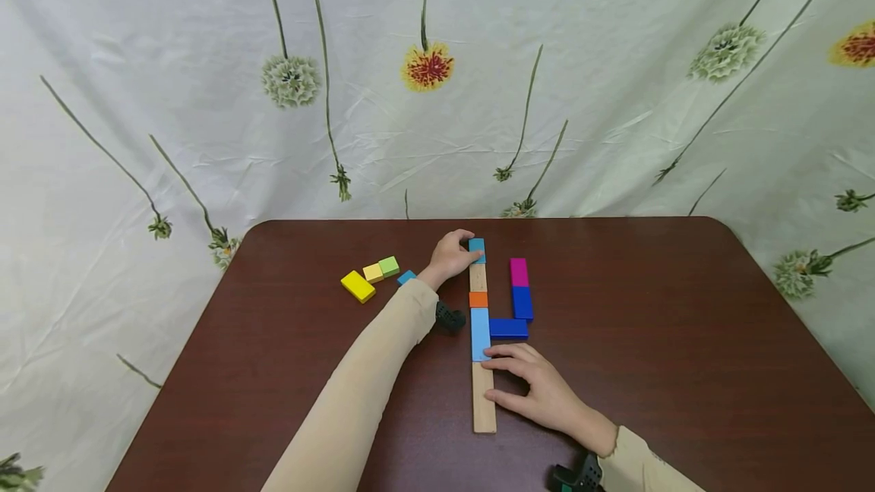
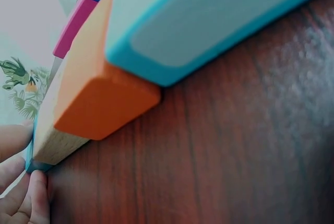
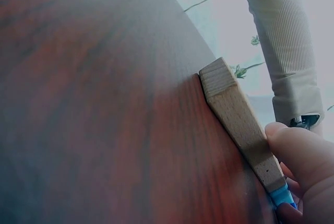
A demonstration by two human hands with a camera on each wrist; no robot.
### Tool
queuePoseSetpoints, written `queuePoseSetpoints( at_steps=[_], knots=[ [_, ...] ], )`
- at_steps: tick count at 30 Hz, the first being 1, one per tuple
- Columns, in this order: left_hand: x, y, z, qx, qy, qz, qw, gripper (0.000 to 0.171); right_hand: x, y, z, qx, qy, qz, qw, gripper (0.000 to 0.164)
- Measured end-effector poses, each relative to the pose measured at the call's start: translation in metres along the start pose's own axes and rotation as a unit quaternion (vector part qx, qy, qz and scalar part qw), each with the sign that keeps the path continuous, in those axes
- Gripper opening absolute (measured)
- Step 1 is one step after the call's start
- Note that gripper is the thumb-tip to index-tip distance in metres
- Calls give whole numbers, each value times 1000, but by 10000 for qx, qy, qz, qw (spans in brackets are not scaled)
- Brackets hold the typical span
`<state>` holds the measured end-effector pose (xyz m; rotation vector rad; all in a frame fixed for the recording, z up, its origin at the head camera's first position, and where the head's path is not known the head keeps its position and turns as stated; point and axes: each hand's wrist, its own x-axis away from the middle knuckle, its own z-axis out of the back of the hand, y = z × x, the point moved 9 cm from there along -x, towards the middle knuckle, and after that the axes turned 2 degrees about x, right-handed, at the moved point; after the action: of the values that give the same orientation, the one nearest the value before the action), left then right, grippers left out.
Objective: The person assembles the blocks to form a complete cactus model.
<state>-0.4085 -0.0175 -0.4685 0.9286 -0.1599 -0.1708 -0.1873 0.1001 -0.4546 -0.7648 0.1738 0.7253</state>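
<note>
A straight row of blocks runs up the table. From the near end come a long plain wooden block (image 1: 483, 412), a light blue block (image 1: 480, 329), an orange block (image 1: 478, 300), a short plain wooden block (image 1: 478, 278) and a small blue block (image 1: 476, 244). My left hand (image 1: 449, 255) pinches the small blue block at the far end, thumb and fingers about it, as the left wrist view also shows. My right hand (image 1: 540, 392) rests beside the near part, fingertips touching the light blue block and thumb against the long wooden block, fingers loosely spread.
Right of the row, a dark blue block (image 1: 509, 329) lies crosswise against it; another dark blue block (image 1: 522, 304) and a magenta block (image 1: 519, 272) run away from that. Left are yellow (image 1: 358, 287), pale yellow (image 1: 373, 272), green (image 1: 389, 266) and partly hidden blue (image 1: 406, 277) blocks.
</note>
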Motion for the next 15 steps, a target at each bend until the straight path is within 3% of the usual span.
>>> queuePoseSetpoints(
  at_steps=[15],
  knots=[
    [-1,-3,1,136,117,-39,9998,46,0,3,-2,-7,-59,-111,9999,36]
  ],
)
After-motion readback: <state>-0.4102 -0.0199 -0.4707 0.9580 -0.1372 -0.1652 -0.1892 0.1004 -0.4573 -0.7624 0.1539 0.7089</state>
